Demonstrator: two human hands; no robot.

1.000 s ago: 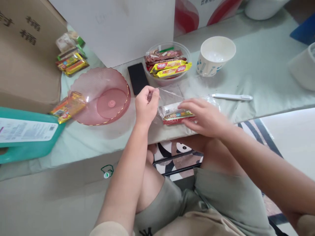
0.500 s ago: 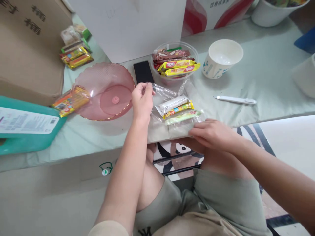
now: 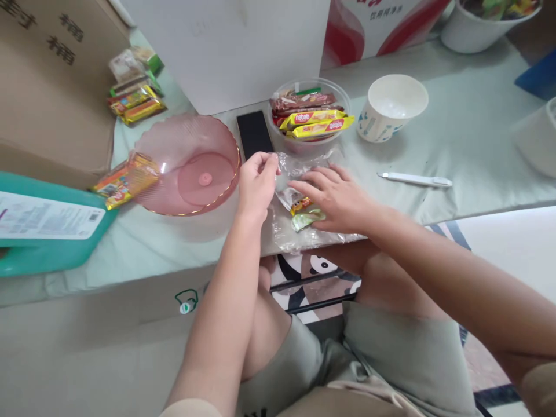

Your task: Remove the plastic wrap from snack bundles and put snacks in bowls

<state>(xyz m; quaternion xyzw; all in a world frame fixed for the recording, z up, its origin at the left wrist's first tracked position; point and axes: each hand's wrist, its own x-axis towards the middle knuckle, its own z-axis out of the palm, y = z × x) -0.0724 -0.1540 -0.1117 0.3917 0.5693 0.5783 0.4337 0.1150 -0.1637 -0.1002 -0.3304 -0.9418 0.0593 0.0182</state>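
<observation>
My left hand pinches the edge of a clear plastic bag lying at the table's near edge. Several small wrapped snacks are in or on the bag; I cannot tell which. A whitish packet, a yellow packet and a light green packet show there, partly covered by my right hand. That hand lies palm down with its fingers spread over them. Behind the bag stands a clear round tub filled with brown and yellow wafer packets. A black phone lies beside the tub.
To the left are a pink glass bowl, orange snack packets, a teal jug and a cardboard box. A white paper cup and a white box cutter are on the right. A white box stands behind.
My right hand has moved from the bag's near right corner, up and left, onto the snack packets, its fingers now spread. The left hand keeps its pinch on the bag.
</observation>
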